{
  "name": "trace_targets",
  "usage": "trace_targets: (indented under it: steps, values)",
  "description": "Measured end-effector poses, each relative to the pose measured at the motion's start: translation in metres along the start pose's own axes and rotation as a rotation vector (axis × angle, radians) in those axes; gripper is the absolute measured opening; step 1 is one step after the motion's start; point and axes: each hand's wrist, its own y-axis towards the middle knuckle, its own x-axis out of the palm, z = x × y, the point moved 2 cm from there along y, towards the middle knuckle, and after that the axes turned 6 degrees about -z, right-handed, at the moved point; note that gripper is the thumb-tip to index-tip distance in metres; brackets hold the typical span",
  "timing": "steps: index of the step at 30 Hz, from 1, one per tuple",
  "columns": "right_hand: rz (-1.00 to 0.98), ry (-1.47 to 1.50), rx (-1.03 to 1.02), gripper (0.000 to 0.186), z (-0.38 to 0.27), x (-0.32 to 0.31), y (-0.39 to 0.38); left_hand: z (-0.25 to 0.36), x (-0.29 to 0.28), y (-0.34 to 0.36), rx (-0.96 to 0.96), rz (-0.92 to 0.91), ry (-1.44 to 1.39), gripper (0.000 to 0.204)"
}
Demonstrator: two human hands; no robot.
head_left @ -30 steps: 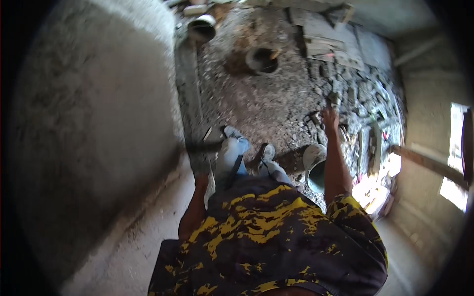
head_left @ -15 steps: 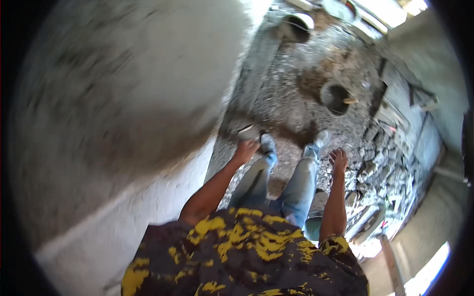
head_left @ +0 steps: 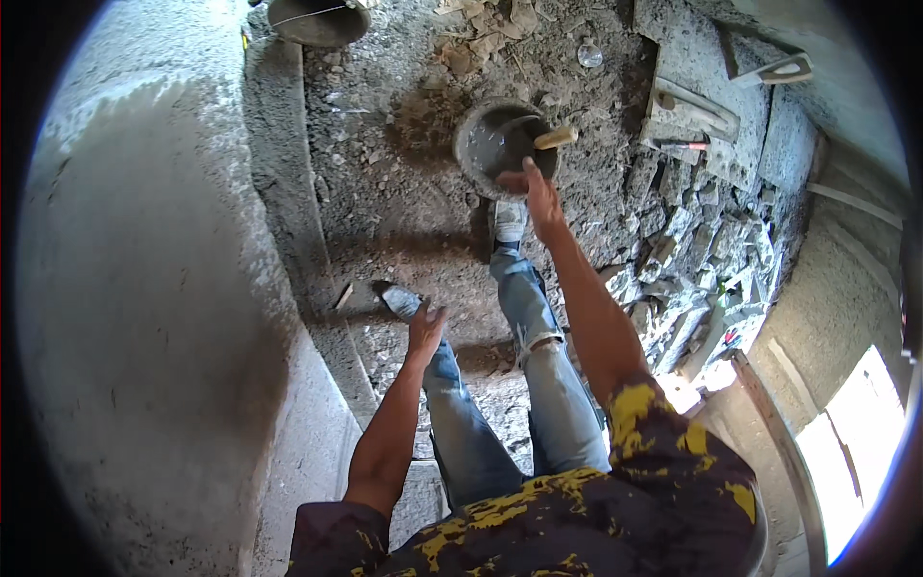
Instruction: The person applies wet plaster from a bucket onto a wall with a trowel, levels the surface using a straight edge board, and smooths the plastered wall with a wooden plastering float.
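A round dark bucket [head_left: 465,144] stands on the rubble-strewn ground ahead of me. The wooden handle [head_left: 556,137] of a tool leans out over its right rim; the tool's other end is hard to make out in the bucket. My right hand [head_left: 540,200] reaches over the near rim with fingers stretched out, just short of the handle and holding nothing. Lower and to the left, my left hand [head_left: 426,334] hangs above my left shin, fingers apart with nothing in them.
A rough plastered wall [head_left: 163,288] runs along the left. Another bucket [head_left: 320,23] stands at the far left. On the right, a long float [head_left: 694,108] and a red-handled tool [head_left: 681,144] lie on a board, beside broken rubble [head_left: 687,269]. A small stick [head_left: 344,295] lies near my left foot.
I have stepped toward the bucket, and my view has shifted right. My right hand has moved forward from beside my leg to the bucket's rim. Both hands remain without a hold on anything.
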Motion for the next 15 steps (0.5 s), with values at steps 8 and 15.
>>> trace_targets:
  steps: [8,15]
  values:
    - [0.735,-1.418,-0.967,0.040,-0.061,-0.096,0.122,0.146,0.077,0.229,0.224,0.086,-0.212,0.095]
    - [-0.361,-1.580,0.227,0.042,-0.028,-0.060,0.171,0.150,0.050,0.297,0.153,-0.229,-0.525,0.027]
